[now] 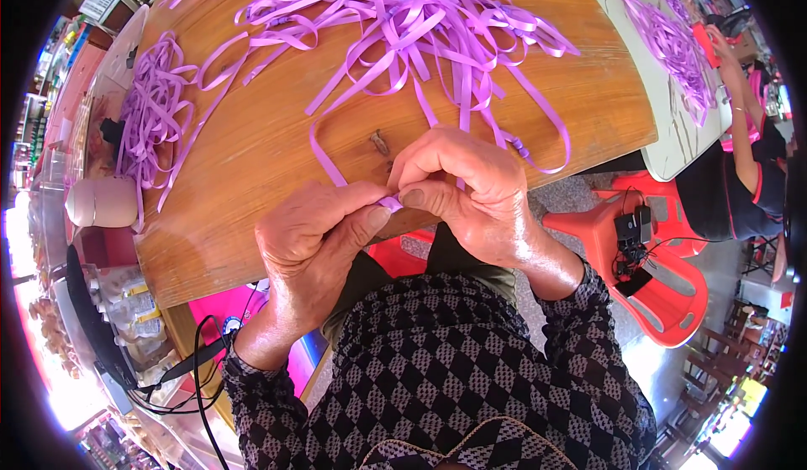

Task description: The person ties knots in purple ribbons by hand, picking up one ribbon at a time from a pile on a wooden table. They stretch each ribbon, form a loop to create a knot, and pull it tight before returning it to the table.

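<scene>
I have the left hand [315, 230] and right hand [466, 184] nearly tip to tip, each in a narrow thumb-and-finger pinch on the same short bit of ribbon [390, 203], just over the near edge of the wooden table [227, 226]. The fingers hide most of it, so I can't tell whether it is folded or knotted.

For fine work like this, I judge 1 pinch should stay firm as an anchor while the other makes small shifts; light, even tension should stop the satin slipping or creasing. Loose strands lie just beyond the knuckles, so I'd guard against snagging them.

Farther out, a big purple pile [403, 16] covers the far side, with a smaller heap [155, 104] at left. Right, 1 co-worker [744, 125] stands by a white table [672, 146].
</scene>
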